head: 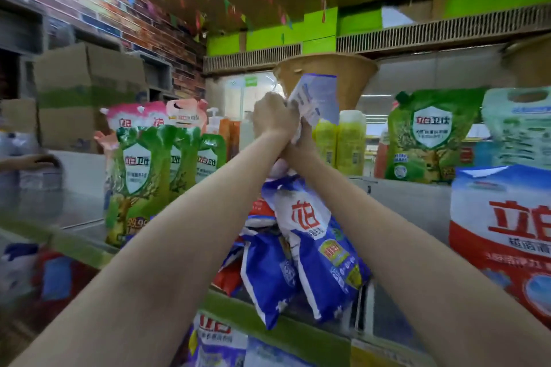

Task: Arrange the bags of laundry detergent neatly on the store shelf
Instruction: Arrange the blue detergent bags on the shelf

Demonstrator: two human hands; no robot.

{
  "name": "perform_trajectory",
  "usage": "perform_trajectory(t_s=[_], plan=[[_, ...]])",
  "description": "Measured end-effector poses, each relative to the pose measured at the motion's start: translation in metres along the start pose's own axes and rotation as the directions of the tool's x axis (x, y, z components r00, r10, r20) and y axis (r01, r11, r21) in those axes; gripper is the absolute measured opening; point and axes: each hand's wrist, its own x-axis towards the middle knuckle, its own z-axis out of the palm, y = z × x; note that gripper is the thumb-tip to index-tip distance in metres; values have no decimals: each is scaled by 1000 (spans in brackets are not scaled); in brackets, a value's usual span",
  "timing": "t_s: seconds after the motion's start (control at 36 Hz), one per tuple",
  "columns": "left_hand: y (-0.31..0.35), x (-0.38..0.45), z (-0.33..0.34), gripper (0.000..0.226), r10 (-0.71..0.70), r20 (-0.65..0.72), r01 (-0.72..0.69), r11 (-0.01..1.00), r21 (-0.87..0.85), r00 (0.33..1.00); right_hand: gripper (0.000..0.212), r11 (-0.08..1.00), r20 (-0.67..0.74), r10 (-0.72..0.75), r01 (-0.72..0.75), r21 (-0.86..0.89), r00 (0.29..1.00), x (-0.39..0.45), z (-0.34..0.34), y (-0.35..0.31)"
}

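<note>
Right at the near edge, two bare forearms reach up and away, meeting at the middle of the view. The left hand [272, 116] and the right hand [301, 143] are bunched close together, fingers curled round the crumpled top of a blue-and-white plastic bag of laundry detergent [313, 235], which hangs below them with its lower end just above the green front lip of the metal store shelf [89, 247]. Gripping it by the top seam with both hands looks like a way to carry the weight while lifting the bag up and steering it to its place. A second blue bag [268, 274] slumps against it, low and to the left, so this stretch of the row is not yet tidy.

Near and to the right stands a large white, red and blue detergent bag [501, 235], upright and facing out. To the left, green stand-up pouches with a tree print [140, 182] sit in a neat file, front faces forward, with pink pouches [134, 119] behind them.

Farther back, yellow-green bottles [351, 143] stand just beyond the hands, and a green pouch [429, 137] stands off to the right. At the far left, brown cardboard boxes [86, 92] are stacked by a brick-patterned wall, under strings of coloured pennants.
</note>
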Motion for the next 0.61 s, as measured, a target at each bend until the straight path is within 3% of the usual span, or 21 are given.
perform_trajectory(t_s=[0.03, 0.08, 0.11, 0.14, 0.19, 0.22, 0.25, 0.31, 0.33, 0.42, 0.5, 0.61], plan=[[4, -1, 4, 35, 1, 48, 1, 999, -53, 999, 72, 999, -26, -27, 27, 21, 999, -1, -8, -4], [13, -11, 12, 45, 31, 180, 10, 975, -222, 983, 22, 996, -131, -21, 33, 88, 991, 0, -30, -4], [17, -17, 17, 46, 66, 238, 10, 953, -303, 969, 13, 980, -161, 26, 7, 197, 987, 0, -42, -5], [17, -22, 22, 44, 120, 267, -17, 933, -359, 956, 22, 959, -203, 58, 2, 283, 977, 3, -53, -1], [16, -25, 34, 26, 177, 293, -67, 935, -349, 940, 20, 917, -239, 93, 10, 400, 966, -1, -76, -1], [13, -23, 41, 32, 160, 302, -61, 948, -313, 940, 20, 910, -258, 89, 26, 413, 962, -1, -85, 3], [11, -23, 45, 53, 111, 324, -15, 959, -284, 939, 27, 911, -255, 71, 42, 411, 964, -3, -94, 4], [9, -25, 51, 95, -22, 437, 175, 933, -313, 899, 27, 905, -255, 70, 47, 422, 964, -11, -112, -1], [8, -26, 55, 100, -82, 495, 273, 905, -326, 865, 26, 911, -255, 60, 52, 409, 965, -15, -124, -2], [12, -30, 64, 76, -151, 583, 395, 862, -318, 798, 27, 926, -241, 36, 59, 373, 970, -19, -156, 5], [25, -36, 60, 38, -151, 671, 449, 843, -295, 726, 29, 912, -206, 68, 23, 409, 976, -29, -178, 12], [31, -37, 56, 48, -152, 808, 630, 712, -310, 569, 32, 883, -133, 94, -20, 469, 987, -37, -201, 20]])
